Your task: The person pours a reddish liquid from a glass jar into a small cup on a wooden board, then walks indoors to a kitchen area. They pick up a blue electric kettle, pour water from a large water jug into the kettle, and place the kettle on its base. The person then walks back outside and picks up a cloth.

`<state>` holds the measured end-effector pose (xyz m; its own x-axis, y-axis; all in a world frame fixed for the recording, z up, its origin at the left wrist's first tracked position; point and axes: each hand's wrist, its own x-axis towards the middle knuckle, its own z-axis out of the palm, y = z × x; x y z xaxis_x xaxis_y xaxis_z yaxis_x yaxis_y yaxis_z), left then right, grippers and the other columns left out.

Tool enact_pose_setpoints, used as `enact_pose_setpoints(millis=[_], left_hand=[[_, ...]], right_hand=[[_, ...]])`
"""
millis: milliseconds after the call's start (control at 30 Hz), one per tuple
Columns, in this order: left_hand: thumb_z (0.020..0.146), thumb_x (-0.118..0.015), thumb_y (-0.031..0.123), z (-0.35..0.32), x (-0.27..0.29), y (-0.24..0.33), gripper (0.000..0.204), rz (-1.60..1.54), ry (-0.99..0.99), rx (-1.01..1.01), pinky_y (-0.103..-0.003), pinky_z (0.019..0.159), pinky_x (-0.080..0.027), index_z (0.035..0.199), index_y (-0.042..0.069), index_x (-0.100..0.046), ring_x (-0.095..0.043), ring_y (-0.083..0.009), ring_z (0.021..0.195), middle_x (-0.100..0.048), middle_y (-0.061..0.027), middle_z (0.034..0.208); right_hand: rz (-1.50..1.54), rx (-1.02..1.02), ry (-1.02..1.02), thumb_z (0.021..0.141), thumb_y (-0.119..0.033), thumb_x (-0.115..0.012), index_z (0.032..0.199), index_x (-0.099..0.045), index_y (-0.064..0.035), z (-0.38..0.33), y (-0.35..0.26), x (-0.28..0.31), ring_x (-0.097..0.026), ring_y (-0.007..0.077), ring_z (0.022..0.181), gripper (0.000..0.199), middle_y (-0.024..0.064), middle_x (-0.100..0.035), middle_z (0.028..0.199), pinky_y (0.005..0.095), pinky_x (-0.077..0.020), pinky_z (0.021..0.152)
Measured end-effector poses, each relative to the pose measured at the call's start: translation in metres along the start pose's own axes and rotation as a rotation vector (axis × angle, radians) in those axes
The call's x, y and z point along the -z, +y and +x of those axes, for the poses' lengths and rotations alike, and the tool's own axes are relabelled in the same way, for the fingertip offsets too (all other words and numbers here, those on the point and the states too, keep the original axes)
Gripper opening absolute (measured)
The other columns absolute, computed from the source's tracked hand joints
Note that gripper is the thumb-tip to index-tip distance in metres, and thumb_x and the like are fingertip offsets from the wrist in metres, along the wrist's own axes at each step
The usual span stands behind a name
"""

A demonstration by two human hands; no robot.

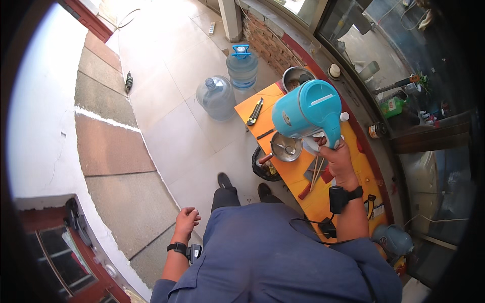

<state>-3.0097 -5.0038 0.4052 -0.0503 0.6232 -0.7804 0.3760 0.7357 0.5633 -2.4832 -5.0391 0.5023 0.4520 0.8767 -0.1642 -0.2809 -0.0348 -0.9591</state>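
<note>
My right hand (pixel 335 159) is wrapped round the handle of a turquoise electric kettle (pixel 295 112), holding it tilted above an orange table (pixel 288 177). Part of the grip is hidden by the kettle. Below it stands a metal pan (pixel 286 147) with a dark red handle. Nearest to my right wrist are a pair of wooden chopsticks (pixel 317 172) and something red-handled (pixel 305 190). Away from the table, my left hand (pixel 187 220) hangs at my left side, fingers loosely bent and apart, with nothing in it.
Two large water bottles (pixel 215 98) stand on the tiled floor beyond the table. A yellow-black utility knife (pixel 255 112) lies at the table's edge. A metal bowl (pixel 294 79) is at its far end. Beside the table sits a black-lined bin (pixel 258 165); glass windows (pixel 429 187) run along the right.
</note>
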Motion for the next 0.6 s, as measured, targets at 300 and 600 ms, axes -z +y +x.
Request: enact_pose_setpoints(millis=[300, 600], left_hand=[[0.096, -0.065, 0.022, 0.162, 0.075, 0.148, 0.038, 0.25, -0.183, -0.038, -0.033, 0.074, -0.056, 0.124, -0.002, -0.058, -0.07, -0.0203, 0.091, -0.068, -0.0119, 0.108], [0.096, -0.067, 0.024, 0.288, 0.11, 0.318, 0.041, 0.48, -0.221, -0.173, -0.033, 0.074, -0.057, 0.126, -0.003, -0.058, -0.07, -0.0195, 0.091, -0.069, -0.0135, 0.111]], right_hand=[[-0.017, -0.066, 0.289, 0.089, 0.003, -0.062, 0.104, -0.062, -0.008, 0.07, 0.07, -0.064, -0.064, 0.0191, 0.111, 0.019, 0.0035, -0.064, 0.107, 0.0379, -0.0596, 0.086], [-0.007, -0.154, 0.5, 0.09, -0.001, -0.064, 0.104, -0.062, -0.0111, 0.106, 0.091, -0.127, -0.064, 0.0162, 0.107, 0.017, 0.0018, -0.065, 0.11, 0.0353, -0.0579, 0.083]])
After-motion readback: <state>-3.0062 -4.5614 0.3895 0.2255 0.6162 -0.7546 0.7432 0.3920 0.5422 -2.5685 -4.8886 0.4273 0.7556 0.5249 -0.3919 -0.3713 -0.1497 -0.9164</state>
